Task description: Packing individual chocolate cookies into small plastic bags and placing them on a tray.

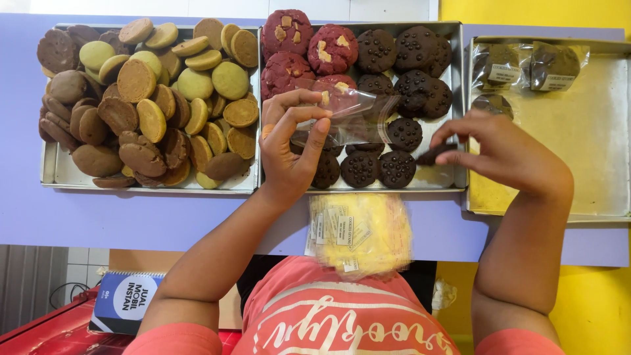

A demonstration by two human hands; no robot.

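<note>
My left hand (289,141) pinches a small clear plastic bag (351,115) open above the middle tray (447,179). My right hand (503,150) grips a dark chocolate cookie (434,155) by its edge, just right of the bag's mouth. The middle tray holds red cookies (287,33) at the back left and dark chocolate-chip cookies (394,167) across the rest. A stack of yellow-tinted bags with small labels (361,233) lies on the table edge in front of me.
The left tray (49,174) is piled with brown, tan and pale green sandwich cookies. The right tray (591,131), lined with paper, holds three bagged cookies (552,66) at its back left. A notebook (125,302) lies below the lilac table (131,217).
</note>
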